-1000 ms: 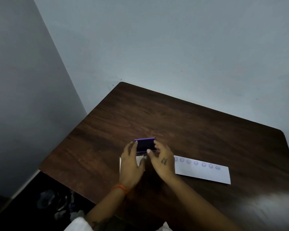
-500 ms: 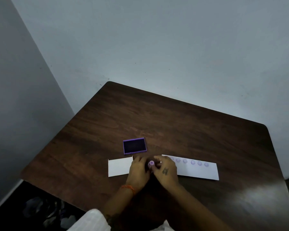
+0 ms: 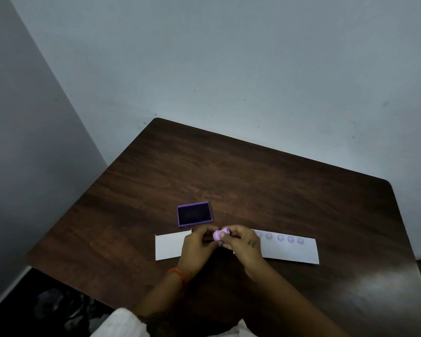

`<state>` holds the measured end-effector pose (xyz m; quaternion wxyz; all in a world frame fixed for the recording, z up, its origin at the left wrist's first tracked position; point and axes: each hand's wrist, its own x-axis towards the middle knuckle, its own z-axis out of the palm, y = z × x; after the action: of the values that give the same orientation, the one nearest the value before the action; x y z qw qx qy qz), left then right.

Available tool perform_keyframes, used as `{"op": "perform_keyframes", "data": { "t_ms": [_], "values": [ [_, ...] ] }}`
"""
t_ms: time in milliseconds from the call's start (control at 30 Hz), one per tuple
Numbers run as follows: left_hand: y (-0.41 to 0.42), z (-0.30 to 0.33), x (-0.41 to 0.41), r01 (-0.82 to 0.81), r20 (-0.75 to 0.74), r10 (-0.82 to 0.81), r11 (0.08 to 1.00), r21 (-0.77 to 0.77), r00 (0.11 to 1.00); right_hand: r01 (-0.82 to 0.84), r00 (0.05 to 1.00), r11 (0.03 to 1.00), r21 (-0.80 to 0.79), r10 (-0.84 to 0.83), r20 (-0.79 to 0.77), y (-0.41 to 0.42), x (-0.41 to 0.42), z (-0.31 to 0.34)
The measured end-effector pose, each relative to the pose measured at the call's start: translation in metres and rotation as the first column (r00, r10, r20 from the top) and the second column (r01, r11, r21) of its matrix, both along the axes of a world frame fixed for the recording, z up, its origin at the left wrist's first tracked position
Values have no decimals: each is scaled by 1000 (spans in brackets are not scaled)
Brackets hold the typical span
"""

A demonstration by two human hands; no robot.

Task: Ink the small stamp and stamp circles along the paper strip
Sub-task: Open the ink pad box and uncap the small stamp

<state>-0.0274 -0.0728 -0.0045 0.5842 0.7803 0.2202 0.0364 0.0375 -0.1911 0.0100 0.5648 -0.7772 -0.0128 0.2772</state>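
Note:
A white paper strip [image 3: 287,251] lies across the near part of the dark wooden table [image 3: 253,181], with several purple stamped circles [image 3: 280,238] along its top right edge. An open purple ink pad [image 3: 194,213] sits just behind the strip's left half. Over the strip's middle, my left hand [image 3: 197,249] and my right hand [image 3: 244,244] meet, and both pinch a small lilac stamp [image 3: 219,234] between their fingertips. The hands hide the middle of the strip, so its left end [image 3: 169,246] shows apart.
The table stands in a corner between two pale walls [image 3: 229,69]. Its left edge drops to a dark floor with some dark items [image 3: 58,305]. My white sleeve [image 3: 117,324] shows at the bottom.
One second ago both hands were at the ink pad. They have drawn back toward me over the strip, now holding the lilac stamp. The pad is uncovered. The camera view shifted.

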Motion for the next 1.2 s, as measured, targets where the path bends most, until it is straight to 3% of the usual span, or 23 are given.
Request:
{"op": "perform_keyframes", "data": {
  "t_ms": [67,133,433,567,1000,1200],
  "values": [
    [4,3,0,5,-3,-5,998,-70,1000,57,988,995,84,-44,-146,-1,1,2],
    [5,7,1,8,-14,-10,993,-114,1000,87,979,991,98,-67,-190,-3,2,3],
    [9,18,1,-10,8,12,981,-196,1000,21,976,977,210,26,-217,-10,12,3],
    [8,22,1,14,8,-13,987,-159,1000,23,978,986,166,12,-210,-12,12,7],
    [5,30,0,26,44,-21,993,-119,999,-32,982,973,228,73,-174,-14,14,16],
    [5,29,1,19,58,-12,992,-128,998,-3,972,974,228,57,-229,-15,15,19]
  ]
}}
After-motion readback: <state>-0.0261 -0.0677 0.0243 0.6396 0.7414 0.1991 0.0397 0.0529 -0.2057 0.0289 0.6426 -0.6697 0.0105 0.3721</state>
